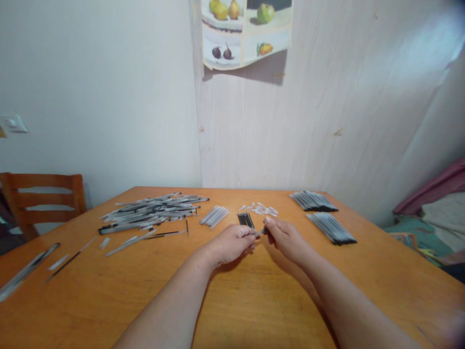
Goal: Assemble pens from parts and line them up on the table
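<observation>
My left hand (240, 242) is closed on a thin pale pen part (258, 234) near the middle of the table. Beside it, my right hand (281, 235) pinches the dark end of the same piece. Just behind my hands lie a short row of black pieces (246, 219) and scattered small white pieces (259, 209). A bundle of clear tubes (214, 216) rests left of the black ones. Two neat rows of pens with black ends, one farther (313, 200) and one nearer (332, 228), lie on the right.
A large heap of pens (152, 211) covers the back left of the wooden table (250, 300). Loose refills (69, 261) and tubes lie nearer on the left. A wooden chair (45, 198) stands at left; fabric (446, 208) is piled at right.
</observation>
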Available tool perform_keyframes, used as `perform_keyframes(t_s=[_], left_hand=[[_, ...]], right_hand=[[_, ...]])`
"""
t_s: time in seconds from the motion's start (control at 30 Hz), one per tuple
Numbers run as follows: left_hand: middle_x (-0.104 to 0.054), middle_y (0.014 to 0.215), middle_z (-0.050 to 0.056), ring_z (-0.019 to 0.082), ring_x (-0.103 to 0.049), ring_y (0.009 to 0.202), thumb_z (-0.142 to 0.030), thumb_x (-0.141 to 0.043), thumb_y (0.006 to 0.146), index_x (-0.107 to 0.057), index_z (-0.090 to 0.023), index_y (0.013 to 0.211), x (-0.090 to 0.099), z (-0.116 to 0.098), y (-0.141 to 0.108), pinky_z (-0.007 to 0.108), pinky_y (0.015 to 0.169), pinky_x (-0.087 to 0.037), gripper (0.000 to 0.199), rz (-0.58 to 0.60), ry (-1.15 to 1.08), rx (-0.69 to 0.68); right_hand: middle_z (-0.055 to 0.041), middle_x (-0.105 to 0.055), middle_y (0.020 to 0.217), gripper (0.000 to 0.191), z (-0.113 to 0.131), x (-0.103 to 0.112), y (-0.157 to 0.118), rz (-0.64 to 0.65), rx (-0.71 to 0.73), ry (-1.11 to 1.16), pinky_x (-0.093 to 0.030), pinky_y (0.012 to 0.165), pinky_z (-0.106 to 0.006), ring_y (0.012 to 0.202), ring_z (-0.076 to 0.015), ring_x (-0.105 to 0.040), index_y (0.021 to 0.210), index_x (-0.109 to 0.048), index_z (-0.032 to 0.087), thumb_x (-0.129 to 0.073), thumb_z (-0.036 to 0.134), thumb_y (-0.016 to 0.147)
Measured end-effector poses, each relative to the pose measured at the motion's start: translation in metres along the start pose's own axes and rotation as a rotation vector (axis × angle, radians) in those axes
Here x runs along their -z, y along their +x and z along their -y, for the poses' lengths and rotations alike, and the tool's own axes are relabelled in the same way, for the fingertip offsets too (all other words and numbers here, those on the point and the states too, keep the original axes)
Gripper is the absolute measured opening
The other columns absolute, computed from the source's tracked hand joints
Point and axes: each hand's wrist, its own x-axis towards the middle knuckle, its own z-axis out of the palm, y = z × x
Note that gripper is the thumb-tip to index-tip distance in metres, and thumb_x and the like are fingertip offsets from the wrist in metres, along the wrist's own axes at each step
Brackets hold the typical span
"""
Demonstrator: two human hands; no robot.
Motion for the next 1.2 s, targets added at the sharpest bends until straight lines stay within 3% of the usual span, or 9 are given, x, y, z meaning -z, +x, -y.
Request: perform_keyframes(t_s=[0.23,0.57,0.7,0.83,1.03,1.2], left_hand=[[-0.061,0.079,0.005,0.012,-0.052,0.064,-0.045,-0.05,0.088,-0.065,-0.012,0.105,0.005,-0.004,-0.002,0.025,0.06,-0.039,0.04,-0.008,-0.013,0.019],[-0.058,0.078,0.003,0.012,-0.05,0.069,-0.034,-0.052,0.087,-0.067,-0.013,0.097,0.0,0.004,0.002,0.025,0.063,-0.036,0.028,0.023,0.03,-0.048],[-0.058,0.077,0.003,0.012,-0.05,0.068,-0.038,-0.053,0.087,-0.067,-0.013,0.099,0.001,0.004,0.002,0.025,0.062,-0.035,0.031,0.02,0.017,-0.037],[-0.061,0.079,0.004,0.012,-0.051,0.066,-0.045,-0.05,0.089,-0.066,-0.013,0.105,0.002,0.0,-0.001,0.025,0.062,-0.037,0.039,-0.015,0.027,0.007],[-0.063,0.079,0.006,0.011,-0.05,0.062,-0.051,-0.048,0.088,-0.065,-0.012,0.103,0.004,-0.005,-0.004,0.024,0.058,-0.037,0.045,-0.022,0.01,0.014],[-0.062,0.077,0.005,0.011,-0.05,0.062,-0.049,-0.05,0.087,-0.064,-0.013,0.099,0.003,-0.005,-0.004,0.025,0.059,-0.039,0.041,-0.016,-0.011,0.014]], right_hand=[[0.0,-0.057,0.068,0.031,0.002,0.004,0.0,0.106,-0.003,0.131,-0.041,0.057,-0.027,0.06,-0.0138,-0.053,0.082,-0.059,0.019,-0.05,0.047,0.091],[0.003,-0.046,0.056,0.04,0.002,0.0,-0.001,0.068,0.022,-0.089,-0.031,0.054,-0.026,0.055,-0.0124,-0.043,0.062,-0.047,0.021,-0.044,0.047,0.092],[0.004,-0.042,0.055,0.043,-0.002,-0.002,0.0,0.106,0.004,-0.024,-0.031,0.053,-0.026,0.053,-0.012,-0.04,0.062,-0.045,0.021,-0.041,0.05,0.094],[0.0019,-0.049,0.057,0.046,-0.003,0.001,0.002,0.089,-0.006,0.063,-0.035,0.053,-0.027,0.054,-0.0131,-0.046,0.066,-0.052,0.02,-0.038,0.053,0.095],[0.0005,-0.057,0.069,0.031,0.002,0.006,0.001,0.117,-0.023,0.211,-0.04,0.056,-0.026,0.059,-0.0122,-0.049,0.082,-0.06,0.018,-0.053,0.048,0.09],[0.0016,-0.056,0.065,0.03,0.002,0.003,0.0,0.092,-0.039,0.204,-0.038,0.054,-0.025,0.056,-0.0115,-0.047,0.079,-0.059,0.018,-0.054,0.047,0.089]])
